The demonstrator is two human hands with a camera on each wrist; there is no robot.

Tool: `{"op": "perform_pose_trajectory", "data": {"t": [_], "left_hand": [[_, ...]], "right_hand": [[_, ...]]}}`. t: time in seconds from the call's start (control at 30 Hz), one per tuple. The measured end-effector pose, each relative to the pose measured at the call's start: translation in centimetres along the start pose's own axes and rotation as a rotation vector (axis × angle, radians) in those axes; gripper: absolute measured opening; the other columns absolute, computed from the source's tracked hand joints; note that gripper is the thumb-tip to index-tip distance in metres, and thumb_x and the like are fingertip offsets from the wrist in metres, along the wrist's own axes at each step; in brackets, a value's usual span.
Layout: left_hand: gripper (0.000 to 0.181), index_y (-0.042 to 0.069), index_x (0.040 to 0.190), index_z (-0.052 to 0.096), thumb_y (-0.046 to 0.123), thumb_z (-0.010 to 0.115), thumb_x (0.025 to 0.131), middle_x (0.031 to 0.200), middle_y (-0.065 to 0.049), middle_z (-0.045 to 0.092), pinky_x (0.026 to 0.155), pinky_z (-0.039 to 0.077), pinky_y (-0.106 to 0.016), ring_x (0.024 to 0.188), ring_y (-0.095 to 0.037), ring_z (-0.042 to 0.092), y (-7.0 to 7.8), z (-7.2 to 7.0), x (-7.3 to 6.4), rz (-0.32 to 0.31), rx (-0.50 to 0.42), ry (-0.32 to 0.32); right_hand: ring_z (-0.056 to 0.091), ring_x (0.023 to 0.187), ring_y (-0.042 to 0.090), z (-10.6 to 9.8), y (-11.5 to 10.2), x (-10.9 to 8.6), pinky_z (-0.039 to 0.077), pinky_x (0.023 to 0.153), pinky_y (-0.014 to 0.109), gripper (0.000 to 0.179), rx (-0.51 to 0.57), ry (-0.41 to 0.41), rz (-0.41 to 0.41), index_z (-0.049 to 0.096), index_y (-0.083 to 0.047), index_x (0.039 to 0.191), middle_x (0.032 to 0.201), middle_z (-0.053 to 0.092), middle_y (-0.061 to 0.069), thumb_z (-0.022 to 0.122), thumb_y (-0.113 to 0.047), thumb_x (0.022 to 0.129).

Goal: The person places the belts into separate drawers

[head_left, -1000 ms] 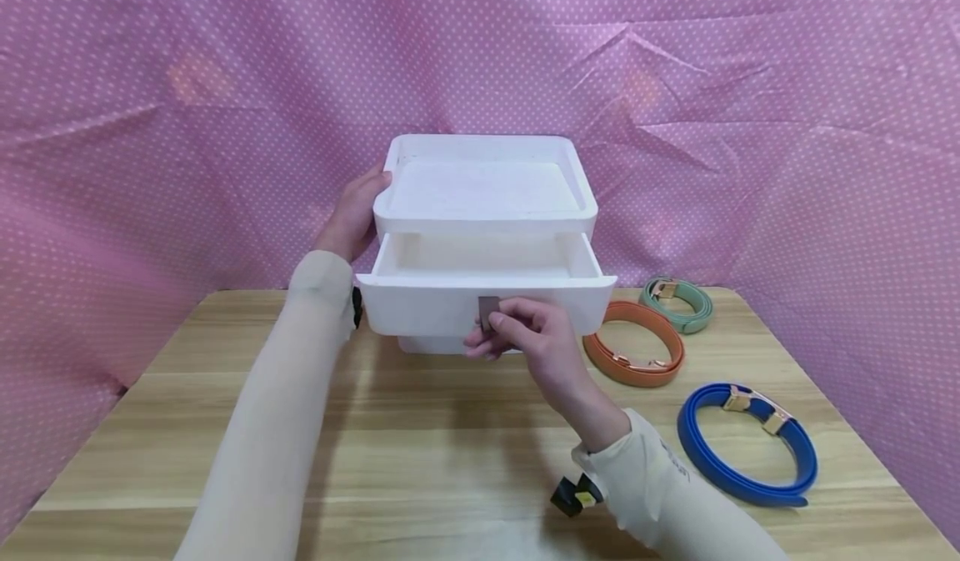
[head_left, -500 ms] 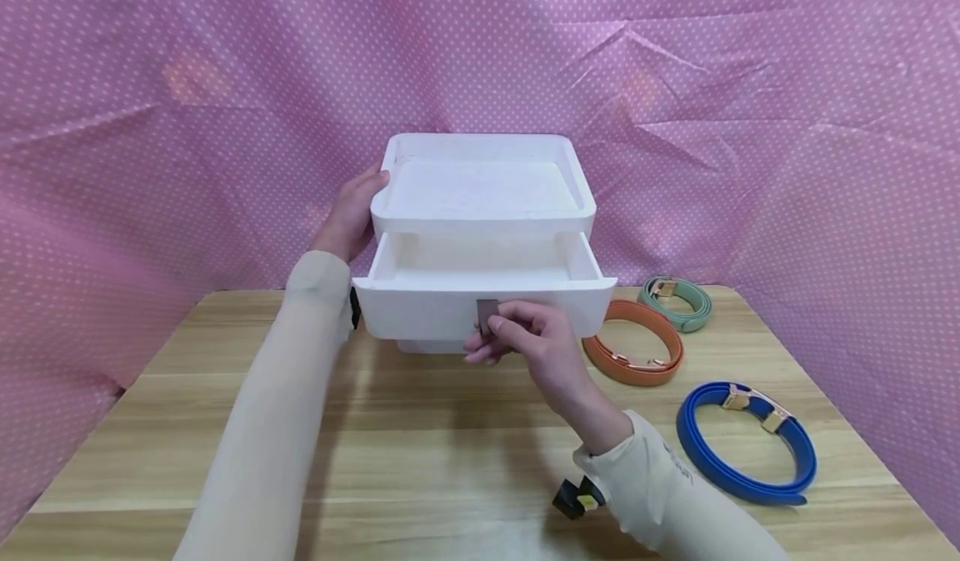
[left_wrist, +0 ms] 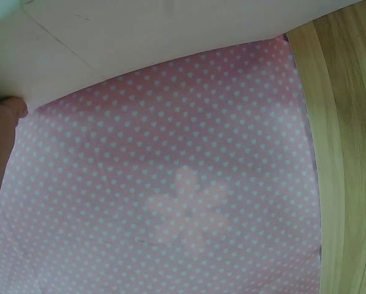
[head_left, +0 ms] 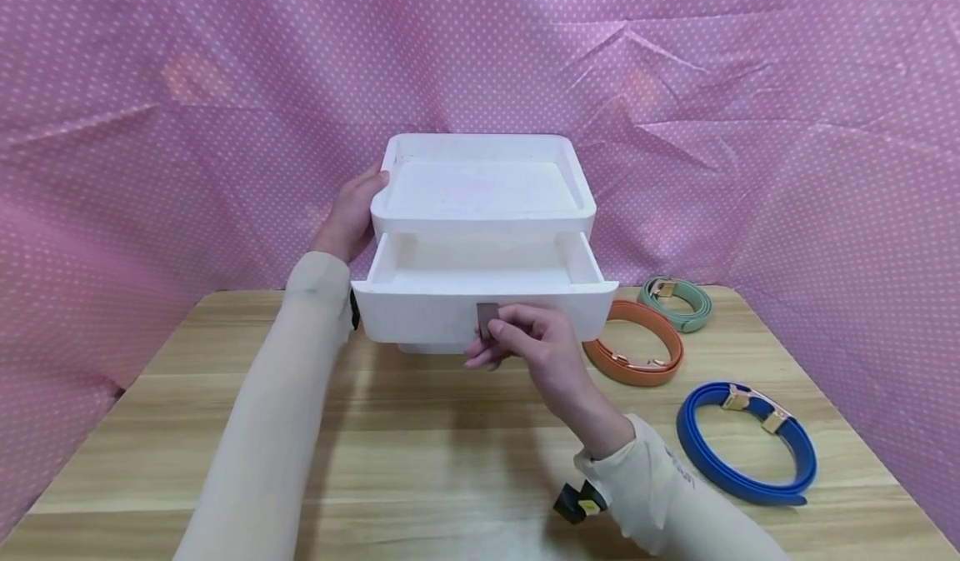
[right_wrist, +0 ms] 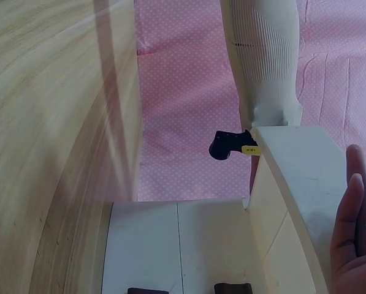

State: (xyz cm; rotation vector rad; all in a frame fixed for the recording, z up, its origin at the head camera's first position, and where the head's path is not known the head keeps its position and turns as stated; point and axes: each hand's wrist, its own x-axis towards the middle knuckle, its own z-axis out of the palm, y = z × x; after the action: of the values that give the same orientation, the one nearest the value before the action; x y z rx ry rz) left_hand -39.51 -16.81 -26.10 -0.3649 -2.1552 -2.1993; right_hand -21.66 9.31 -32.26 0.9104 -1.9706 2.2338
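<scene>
A white drawer unit (head_left: pixel 480 190) stands at the back of the table, its top a shallow tray. The upper drawer (head_left: pixel 416 315) is pulled well out and holds nothing visible. At the unit's left side, my left hand (head_left: pixel 347 215) grips the side wall near the top, its tip over the rim. My right hand (head_left: pixel 551 344) pinches the dark brown pull tab (head_left: pixel 487 318) on the drawer front between thumb and fingers. In the right wrist view, two more dark tabs (right_wrist: pixel 233 288) show on the lower drawer fronts, below the drawer that stands out.
To the right lie three coiled belts: a green belt (head_left: pixel 693 315) at the back, an orange belt (head_left: pixel 611 361) beside the unit, and a blue belt (head_left: pixel 701 444) nearer. Wooden tabletop (head_left: pixel 420 461) spreads in front. Pink dotted cloth (head_left: pixel 480 52) hangs behind and at both sides.
The right hand has drawn the drawer slightly further toward me by its tab. My left hand keeps its hold on the unit's side, and the belts stay put.
</scene>
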Motion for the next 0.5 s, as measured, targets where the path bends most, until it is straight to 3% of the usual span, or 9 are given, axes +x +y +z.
{"op": "perform_pose_trajectory", "data": {"t": [0.5], "left_hand": [[0.054, 0.027, 0.156, 0.028, 0.036, 0.040, 0.104, 0.156, 0.000, 0.035, 0.114, 0.030, -0.037, 0.138, -0.019, 0.037, 0.00, 0.09, 0.01, 0.005, 0.012, -0.011]], "right_hand": [[0.071, 0.070, 0.032, -0.04, -0.06, -0.24, 0.059, 0.063, 0.035, 0.023, 0.001, 0.001, -0.008, 0.060, 0.015, 0.091, 0.083, 0.070, 0.025, 0.052, -0.005, 0.098]]}}
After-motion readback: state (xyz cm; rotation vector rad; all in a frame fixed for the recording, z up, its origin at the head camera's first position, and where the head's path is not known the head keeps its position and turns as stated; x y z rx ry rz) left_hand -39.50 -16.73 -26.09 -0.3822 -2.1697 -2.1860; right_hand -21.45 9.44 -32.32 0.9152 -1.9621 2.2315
